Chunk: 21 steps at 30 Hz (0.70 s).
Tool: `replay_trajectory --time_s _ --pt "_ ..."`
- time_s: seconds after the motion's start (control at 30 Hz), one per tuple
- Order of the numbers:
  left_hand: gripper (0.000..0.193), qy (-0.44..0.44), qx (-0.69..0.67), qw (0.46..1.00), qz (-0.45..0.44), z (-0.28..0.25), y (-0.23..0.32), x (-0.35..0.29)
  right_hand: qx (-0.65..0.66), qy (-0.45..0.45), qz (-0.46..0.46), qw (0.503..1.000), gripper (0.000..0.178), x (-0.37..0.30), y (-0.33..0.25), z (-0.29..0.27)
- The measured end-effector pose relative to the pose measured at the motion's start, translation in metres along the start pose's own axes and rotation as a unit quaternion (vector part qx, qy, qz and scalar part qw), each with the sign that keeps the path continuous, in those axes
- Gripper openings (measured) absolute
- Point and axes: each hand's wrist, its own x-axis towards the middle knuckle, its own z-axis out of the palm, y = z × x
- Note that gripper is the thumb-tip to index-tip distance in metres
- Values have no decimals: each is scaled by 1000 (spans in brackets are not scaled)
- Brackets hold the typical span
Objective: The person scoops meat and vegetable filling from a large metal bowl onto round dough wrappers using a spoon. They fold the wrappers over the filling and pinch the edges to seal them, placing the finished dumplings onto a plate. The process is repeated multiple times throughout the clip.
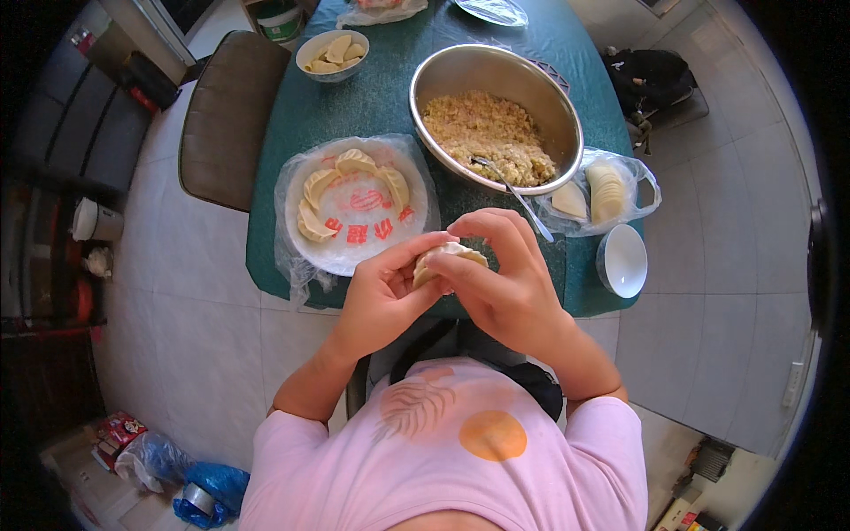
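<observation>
Between my two hands, just above the table's near edge, is a pale folded dumpling (450,262). My left hand (387,288) grips its left side, fingers curled around it. My right hand (506,273) pinches its upper edge with thumb and fingers. Left of my hands stands a plate (341,257) wrapped in clear plastic, with several pleated dumplings (355,163) along its rim. Beyond my right hand, a large steel bowl (496,60) contains minced filling (487,128). A spoon (529,211) rests in it, its handle leaning over the near rim.
Round dough wrappers (606,191) lie stacked in a plastic bag at the right, beside a small white bowl (622,261). A patterned bowl of dumplings (333,55) stands at the far left of the green-covered table (381,106). A brown chair (235,119) adjoins the table's left side.
</observation>
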Motion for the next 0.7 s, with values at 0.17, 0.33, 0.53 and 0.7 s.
replay_trajectory --time_s 0.17,0.33,0.53,0.7 --pt "40 -39 -46 996 -59 -4 1 4 -6 -29 6 1000 31 -3 3 -8" --pt "41 -64 -59 992 -93 -2 8 9 34 18 72 997 27 -19 -7 -31" --pt "41 -101 -88 980 -146 13 14 16 -169 96 357 914 18 -83 47 -104" --pt "40 -140 -142 959 -199 46 15 28 -229 -176 487 824 32 -149 129 -126"
